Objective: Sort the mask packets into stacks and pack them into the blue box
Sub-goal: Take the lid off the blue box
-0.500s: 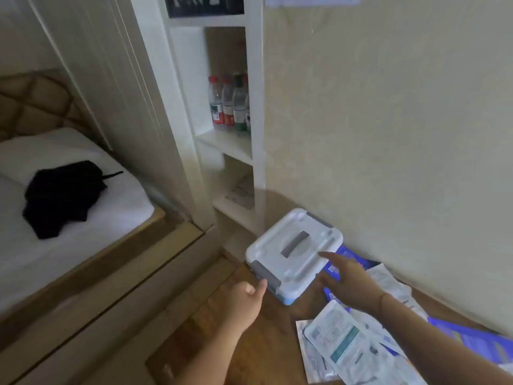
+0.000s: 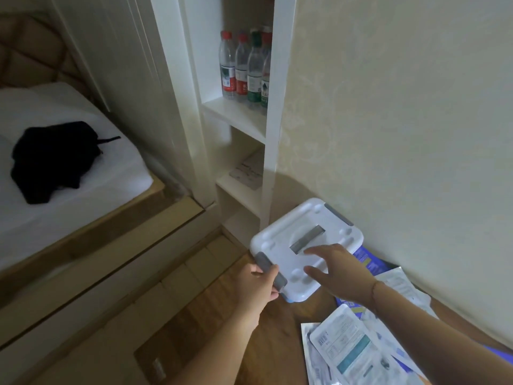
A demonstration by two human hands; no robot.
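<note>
Blue box (image 2: 302, 245), white lid shut, on wooden bench against wall. Left hand (image 2: 259, 287): fingers curled round grey latch (image 2: 270, 269) at near corner. Right hand (image 2: 337, 269): fingers straight, spread over lid beside grey handle (image 2: 307, 238). Mask packets (image 2: 349, 348) loose behind right-hand fingers; print unreadable. Water bottles (image 2: 244, 70) on shelf beyond fingers, labels illegible.

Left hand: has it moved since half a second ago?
Yes. The left hand has closed in on the box; its fingers now grip the grey latch at the near corner.
</note>
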